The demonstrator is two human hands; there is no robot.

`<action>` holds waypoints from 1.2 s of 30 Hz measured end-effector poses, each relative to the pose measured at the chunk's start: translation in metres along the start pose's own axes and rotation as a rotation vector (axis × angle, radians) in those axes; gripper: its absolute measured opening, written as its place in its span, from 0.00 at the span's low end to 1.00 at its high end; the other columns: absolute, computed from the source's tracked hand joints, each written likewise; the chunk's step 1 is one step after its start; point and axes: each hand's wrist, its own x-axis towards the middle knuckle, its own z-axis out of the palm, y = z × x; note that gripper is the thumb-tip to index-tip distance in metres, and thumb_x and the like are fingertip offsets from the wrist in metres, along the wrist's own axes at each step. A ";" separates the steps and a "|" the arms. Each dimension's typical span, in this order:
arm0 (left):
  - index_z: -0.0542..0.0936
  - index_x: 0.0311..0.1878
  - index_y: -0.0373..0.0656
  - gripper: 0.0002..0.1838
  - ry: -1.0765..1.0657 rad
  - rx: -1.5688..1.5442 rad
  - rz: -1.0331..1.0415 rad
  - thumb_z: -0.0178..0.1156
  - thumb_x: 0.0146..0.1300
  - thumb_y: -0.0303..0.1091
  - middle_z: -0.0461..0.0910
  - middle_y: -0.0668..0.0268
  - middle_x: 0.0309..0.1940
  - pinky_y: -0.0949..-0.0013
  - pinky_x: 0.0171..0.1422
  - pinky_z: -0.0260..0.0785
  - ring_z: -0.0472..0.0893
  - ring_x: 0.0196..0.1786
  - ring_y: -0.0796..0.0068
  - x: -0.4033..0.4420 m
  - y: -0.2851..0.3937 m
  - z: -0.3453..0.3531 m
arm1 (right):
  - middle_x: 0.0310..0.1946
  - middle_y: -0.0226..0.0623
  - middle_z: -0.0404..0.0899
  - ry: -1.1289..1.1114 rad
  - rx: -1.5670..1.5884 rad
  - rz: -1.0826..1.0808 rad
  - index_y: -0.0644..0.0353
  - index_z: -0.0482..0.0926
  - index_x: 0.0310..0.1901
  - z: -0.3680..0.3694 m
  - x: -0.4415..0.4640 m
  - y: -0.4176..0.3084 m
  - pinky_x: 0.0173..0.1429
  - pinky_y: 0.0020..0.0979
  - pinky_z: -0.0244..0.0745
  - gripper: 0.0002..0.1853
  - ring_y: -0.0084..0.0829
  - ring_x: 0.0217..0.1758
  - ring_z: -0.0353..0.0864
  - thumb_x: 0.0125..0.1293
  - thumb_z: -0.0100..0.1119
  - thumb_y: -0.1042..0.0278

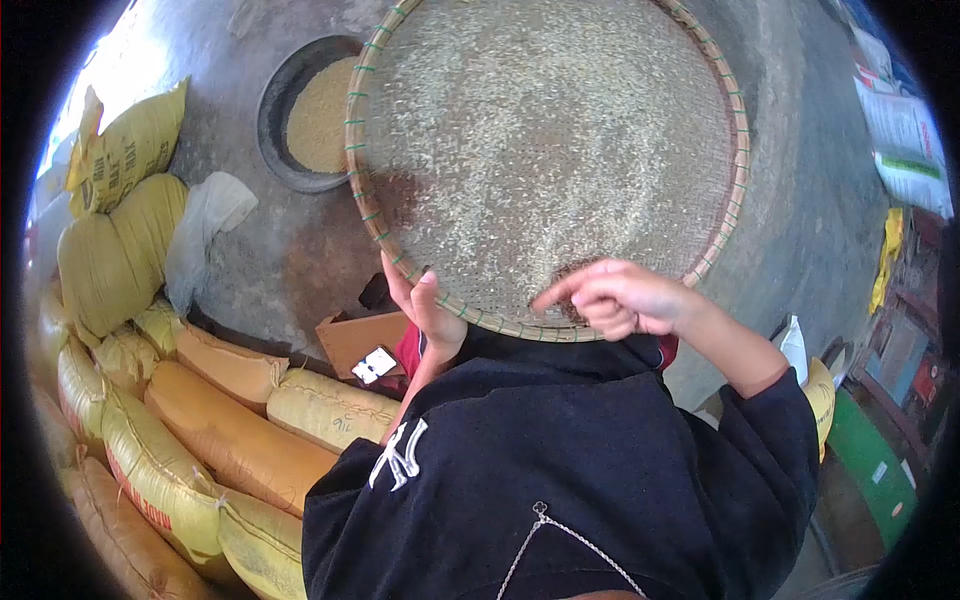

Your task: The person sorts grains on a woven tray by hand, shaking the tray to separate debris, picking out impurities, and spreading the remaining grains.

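Observation:
A wide round woven winnowing basket (540, 130), its rim bound with green ties, is held tilted in front of me. Pale grain (470, 225) is scattered across its mesh. My left hand (432, 312) is shut on the rim at the lower left, thumb on top. Over the near edge, my right hand (628, 298) has its index finger stretched toward the grain and the other fingers loosely curled. Nothing shows in its grasp. A small dark patch by that fingertip is too unclear to name.
A dark basin (270, 120) of yellowish grain stands on the concrete floor (250, 225), partly behind the basket. Full sacks (240, 430) are stacked at the left. A phone (374, 366) lies near a cardboard box (355, 340). White sacks (905, 140) and a green board (872, 465) are at the right.

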 end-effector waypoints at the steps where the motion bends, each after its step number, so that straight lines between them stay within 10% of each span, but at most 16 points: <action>1: 0.59 0.66 0.32 0.36 0.015 0.009 0.000 0.50 0.50 0.32 0.71 0.56 0.54 0.64 0.61 0.64 0.73 0.54 0.66 0.000 0.000 0.000 | 0.13 0.12 0.51 0.010 0.003 -0.009 0.73 0.67 0.62 -0.002 0.000 -0.006 0.13 0.17 0.44 0.22 0.10 0.12 0.47 0.69 0.36 0.75; 10: 0.58 0.68 0.31 0.38 -0.019 0.057 0.026 0.47 0.49 0.32 0.69 0.54 0.58 0.63 0.66 0.59 0.70 0.59 0.63 0.001 0.002 0.002 | 0.12 0.13 0.54 -0.080 0.300 -0.911 0.69 0.70 0.60 -0.045 -0.026 -0.072 0.10 0.15 0.46 0.21 0.10 0.11 0.48 0.68 0.36 0.74; 19: 0.58 0.68 0.31 0.38 -0.015 0.078 0.032 0.46 0.49 0.33 0.68 0.53 0.59 0.62 0.67 0.58 0.69 0.60 0.61 0.001 0.001 0.003 | 0.11 0.14 0.53 0.157 -0.287 -0.040 0.73 0.76 0.53 -0.044 -0.047 -0.024 0.11 0.18 0.44 0.19 0.10 0.10 0.47 0.68 0.35 0.76; 29: 0.56 0.70 0.32 0.41 0.002 0.108 0.016 0.47 0.48 0.32 0.66 0.51 0.61 0.60 0.68 0.57 0.68 0.62 0.59 0.000 0.002 0.002 | 0.14 0.15 0.51 0.172 0.067 -0.787 0.69 0.69 0.61 -0.074 -0.056 -0.084 0.12 0.14 0.48 0.21 0.08 0.13 0.49 0.71 0.33 0.72; 36: 0.55 0.70 0.32 0.41 -0.004 0.095 0.040 0.47 0.48 0.34 0.66 0.50 0.62 0.58 0.67 0.59 0.68 0.62 0.57 0.001 -0.001 0.002 | 0.13 0.14 0.51 0.200 -0.269 -0.330 0.71 0.73 0.57 -0.043 -0.054 -0.040 0.12 0.17 0.43 0.20 0.10 0.11 0.47 0.70 0.36 0.73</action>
